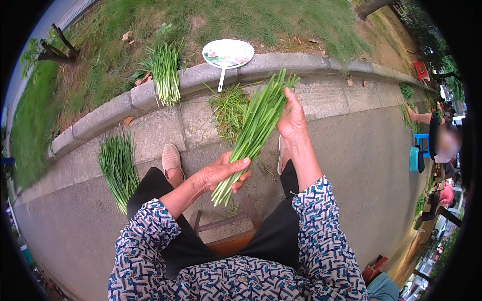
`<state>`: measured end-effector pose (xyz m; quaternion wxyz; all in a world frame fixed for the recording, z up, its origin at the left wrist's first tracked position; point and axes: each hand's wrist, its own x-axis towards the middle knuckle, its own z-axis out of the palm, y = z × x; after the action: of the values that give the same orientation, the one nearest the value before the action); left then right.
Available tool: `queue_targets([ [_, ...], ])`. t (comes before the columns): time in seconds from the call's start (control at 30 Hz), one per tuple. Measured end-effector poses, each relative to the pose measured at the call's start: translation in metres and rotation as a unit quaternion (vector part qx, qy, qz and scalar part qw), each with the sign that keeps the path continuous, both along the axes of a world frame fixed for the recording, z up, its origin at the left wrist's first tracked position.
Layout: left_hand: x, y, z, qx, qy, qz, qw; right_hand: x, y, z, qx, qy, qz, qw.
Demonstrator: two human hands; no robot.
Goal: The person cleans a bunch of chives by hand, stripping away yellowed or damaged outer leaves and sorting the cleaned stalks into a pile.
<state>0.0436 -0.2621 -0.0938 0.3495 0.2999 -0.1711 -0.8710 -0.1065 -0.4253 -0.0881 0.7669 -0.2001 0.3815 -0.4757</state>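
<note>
A bunch of long green garlic chives [260, 120] slants across the space above my knees. My left hand [228, 173] is closed around its pale stem ends, with the thumb on top. Near the leafy tips, my right hand [293, 116] cups the bunch from the right side; part of its fingers is hidden behind the leaves. Below the bunch, a loose heap of chive trimmings [229, 113] lies on the paving. One bundle of chives [165, 75] rests over the stone kerb, and a darker bundle of chives [118, 169] lies on the ground left of my knee.
A white hand fan [228, 53] with a flower print lies on the kerb [293, 63], grass [241, 19] behind it. I sit on a wooden stool [231, 242]. To the right are seated people, a blue stool [422, 143], a teal basin [414, 158] and a red stool [420, 70].
</note>
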Motion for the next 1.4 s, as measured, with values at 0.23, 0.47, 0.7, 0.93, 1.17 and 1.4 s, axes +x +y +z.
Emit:
queue_targets([
  [0.23,0.009,-0.001,0.009,-0.025,0.053,0.017,0.998,-0.022,-0.012,-0.014,0.019,0.012,-0.067,0.997],
  [0.47,0.016,0.001,0.009,-0.023,0.061,0.025,0.998,-0.021,-0.004,-0.006,-0.14,0.325,-0.065,0.933],
  [0.7,0.016,0.001,0.007,-0.02,0.046,0.02,0.999,-0.018,0.006,0.006,-0.155,0.165,0.052,0.973],
  [0.93,0.012,0.0,0.01,-0.021,0.013,0.012,1.0,-0.024,-0.002,-0.005,-0.2,0.234,0.052,0.95],
  [1.17,0.003,0.001,0.017,0.012,-0.074,0.046,0.996,-0.016,-0.003,-0.018,-0.49,0.601,-0.089,0.626],
  [1.4,0.011,0.007,0.016,-0.026,-0.087,0.033,0.995,-0.059,-0.039,-0.02,0.003,0.073,-0.221,0.973],
])
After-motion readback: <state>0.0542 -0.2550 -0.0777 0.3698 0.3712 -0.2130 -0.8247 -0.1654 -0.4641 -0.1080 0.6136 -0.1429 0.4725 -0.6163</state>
